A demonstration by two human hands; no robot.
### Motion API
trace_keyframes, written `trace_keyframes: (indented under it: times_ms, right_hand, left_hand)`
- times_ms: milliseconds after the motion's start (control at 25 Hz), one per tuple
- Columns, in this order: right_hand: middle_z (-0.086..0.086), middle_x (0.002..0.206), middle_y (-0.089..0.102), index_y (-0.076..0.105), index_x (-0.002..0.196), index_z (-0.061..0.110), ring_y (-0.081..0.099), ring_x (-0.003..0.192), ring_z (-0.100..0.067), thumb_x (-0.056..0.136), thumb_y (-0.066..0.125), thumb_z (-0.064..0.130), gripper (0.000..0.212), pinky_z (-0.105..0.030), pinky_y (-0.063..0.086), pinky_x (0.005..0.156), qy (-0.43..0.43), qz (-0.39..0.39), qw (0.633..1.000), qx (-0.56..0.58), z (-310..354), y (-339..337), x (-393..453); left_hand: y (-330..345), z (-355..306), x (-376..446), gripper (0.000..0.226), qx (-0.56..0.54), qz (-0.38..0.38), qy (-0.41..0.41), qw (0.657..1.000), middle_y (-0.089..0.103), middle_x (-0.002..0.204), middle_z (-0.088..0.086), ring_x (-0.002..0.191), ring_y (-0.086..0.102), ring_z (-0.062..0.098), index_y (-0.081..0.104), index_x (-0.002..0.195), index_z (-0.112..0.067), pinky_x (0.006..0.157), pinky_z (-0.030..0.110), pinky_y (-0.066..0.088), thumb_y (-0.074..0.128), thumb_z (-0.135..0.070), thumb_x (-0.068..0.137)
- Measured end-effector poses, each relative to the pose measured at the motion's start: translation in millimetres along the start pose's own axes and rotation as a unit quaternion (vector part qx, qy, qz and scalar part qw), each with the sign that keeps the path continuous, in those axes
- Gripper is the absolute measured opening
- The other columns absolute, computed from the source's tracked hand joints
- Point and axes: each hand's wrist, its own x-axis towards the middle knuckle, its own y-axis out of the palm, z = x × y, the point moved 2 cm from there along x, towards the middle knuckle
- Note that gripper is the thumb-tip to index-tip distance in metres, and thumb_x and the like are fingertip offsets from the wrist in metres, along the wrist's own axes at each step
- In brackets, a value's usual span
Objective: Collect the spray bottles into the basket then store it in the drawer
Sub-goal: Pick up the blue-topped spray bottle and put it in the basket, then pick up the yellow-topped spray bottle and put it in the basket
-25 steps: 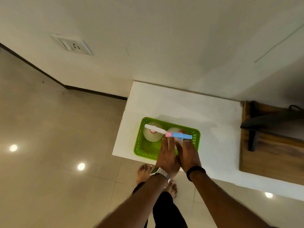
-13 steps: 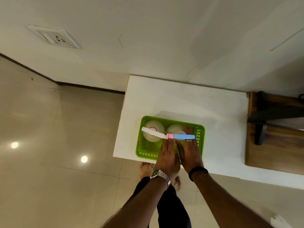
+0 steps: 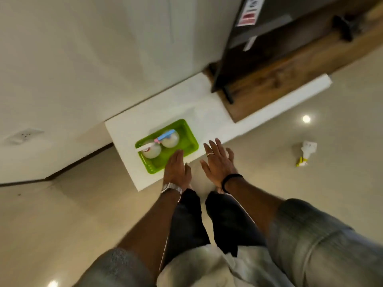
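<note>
Spray bottles: two in the basket, seen from above as round white bodies; one (image 3: 151, 150) at the 9 o'clock end with a white trigger head, one (image 3: 170, 139) toward 2 o'clock of it with a pink-and-blue head. The heads meet tip to tip between them.
Third bottle: one more spray bottle (image 3: 306, 152) lies on the floor at 3 o'clock, well apart from the tabletop.
Basket: one green basket (image 3: 187, 129) on the white tabletop (image 3: 124, 129), close to its near edge.
Left hand: the left hand (image 3: 176, 169) lies flat, fingers together and extended over the basket's near rim; whether it touches the rim I cannot tell. It holds nothing. A metal watch sits on the wrist.
Right hand: the right hand (image 3: 217, 160) is spread wide with fingers splayed, empty, beyond the tabletop's near edge at 3 o'clock of the basket. It wears a ring and a dark wristband.
Change since half a second ago: both hands were together on the bottle heads; now they have drawn back and parted. The view has swung, so the tabletop runs diagonally and a dark upright panel on a wooden shelf shows at 1 o'clock.
</note>
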Motion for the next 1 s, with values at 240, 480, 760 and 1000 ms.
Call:
trace_keyframes:
  times_ms: [240,480,760,1000]
  right_hand:
    - [-0.006,0.167,0.020,0.020,0.158,0.018,0.012,0.156,-0.025,0.102,0.028,0.047,0.063,-0.056,0.016,0.122,0.121,-0.068,0.989,0.049,-97,-38,-117]
    - [-0.007,0.166,0.020,0.020,0.158,0.017,0.014,0.155,-0.025,0.101,0.026,0.054,0.068,-0.057,0.016,0.119,0.255,-0.109,0.957,0.080,-240,-45,-238]
    - [-0.007,0.160,0.032,0.027,0.155,0.016,0.025,0.150,-0.027,0.100,0.026,0.056,0.068,-0.055,0.024,0.112,0.418,-0.161,0.885,0.128,-393,-44,-345]
    - [-0.009,0.160,0.032,0.026,0.156,0.015,0.025,0.150,-0.027,0.101,0.027,0.054,0.067,-0.056,0.025,0.112,0.479,-0.171,0.843,0.173,-466,-41,-366]
  left_hand:
    - [5,-116,-21,0.065,0.171,0.047,0.191,0.965,0.029,0.163,0.017,0.154,0.022,0.033,0.033,0.153,-0.001,0.125,0.043,0.022,0.052,-0.026,0.097]
    - [90,-268,-53,0.071,0.223,0.084,0.283,0.929,0.020,0.166,0.015,0.156,0.014,0.033,0.027,0.156,-0.004,0.126,0.043,0.015,0.053,-0.035,0.098]
    - [209,-434,-99,0.072,0.328,0.143,0.401,0.843,0.017,0.167,0.013,0.156,0.011,0.030,0.020,0.157,-0.007,0.127,0.042,0.014,0.045,-0.042,0.099]
    - [284,-524,-94,0.072,0.411,0.193,0.450,0.769,0.013,0.168,0.010,0.157,0.008,0.030,0.015,0.159,-0.013,0.127,0.044,0.014,0.040,-0.046,0.100]
